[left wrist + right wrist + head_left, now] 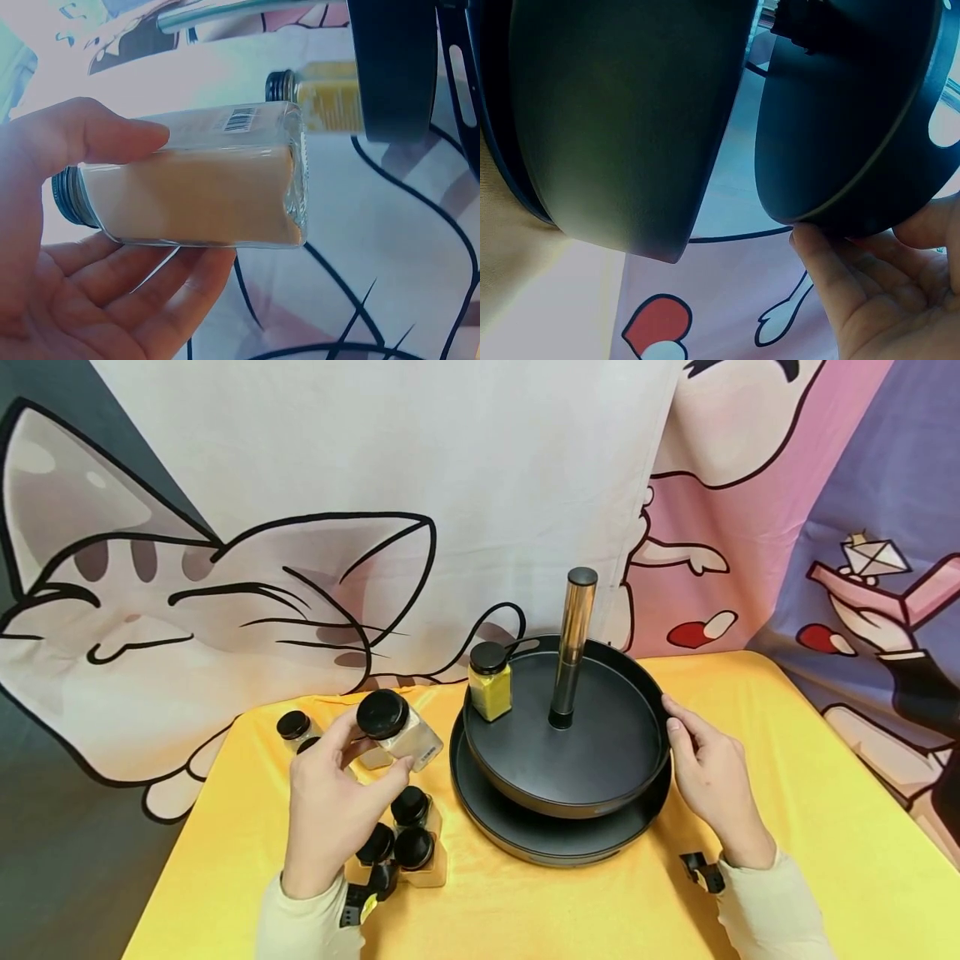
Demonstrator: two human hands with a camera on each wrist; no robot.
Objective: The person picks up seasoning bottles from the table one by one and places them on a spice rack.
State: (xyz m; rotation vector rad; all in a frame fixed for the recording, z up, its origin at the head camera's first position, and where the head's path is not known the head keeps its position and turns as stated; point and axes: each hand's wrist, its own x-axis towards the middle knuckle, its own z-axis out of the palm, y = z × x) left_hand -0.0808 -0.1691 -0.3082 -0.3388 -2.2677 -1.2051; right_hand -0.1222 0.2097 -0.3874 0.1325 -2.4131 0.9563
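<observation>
The left hand [336,806] pinches a square glass jar of pale tan powder [411,742], thumb on one side and fingers on the other. The jar is tilted, its black lid toward the upper left, and its base points toward the black two-tier rack. A narrow gap separates that base from the rack's left edge.

The right hand [708,777] has its grip pinched on the right rim of the upper tray [600,760]. A metallic post [573,643] rises from this tray, and a jar of yellow powder [491,695] stands upright just inside its left rim. Bare tray floor lies to the right and front of the post. The lower tray [517,831] juts out past the upper one at the front and left; the right wrist view shows open space between the tiers.

Three black-lidded jars [424,870] cluster beside the left wrist, with more jars [294,727] behind the hand. The yellow-covered tabletop [562,910] shows before the rack and stretches beyond the right hand.
</observation>
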